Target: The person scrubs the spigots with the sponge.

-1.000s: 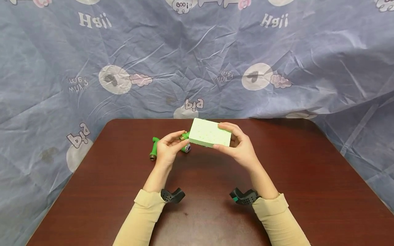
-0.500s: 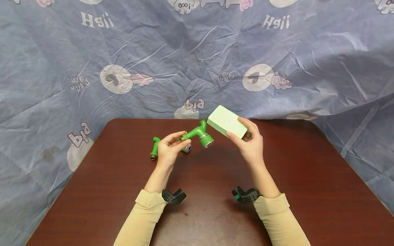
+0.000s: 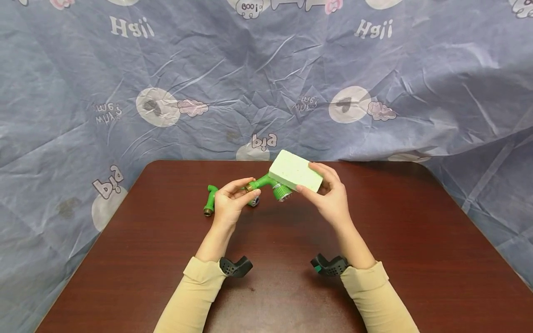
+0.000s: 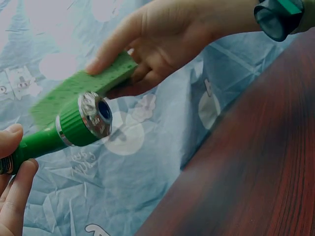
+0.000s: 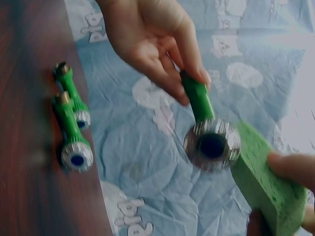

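Observation:
In the head view, my left hand (image 3: 228,203) pinches a green tap (image 3: 262,181) by its brass threaded end, holding it above the table. The tap's ribbed green knob (image 3: 281,191) has a silvery rim and a blue centre, seen in the left wrist view. My right hand (image 3: 331,196) grips a pale green sponge (image 3: 296,171) between thumb and fingers. That sponge lies over the tap's far part and hides its spout; from the wrist views it sits right beside the knob. Whether it presses on the tap is hard to tell.
Two more green taps lie on the dark red-brown table (image 3: 275,286): one (image 3: 210,201) left of my left hand, the other (image 3: 254,201) mostly hidden behind it. A blue-grey printed cloth (image 3: 250,83) hangs behind the table's far edge.
The sponge first lifted off the tap up and to the right, uncovering the spout and knob. Now it is back down-left over the tap. My left hand has barely moved.

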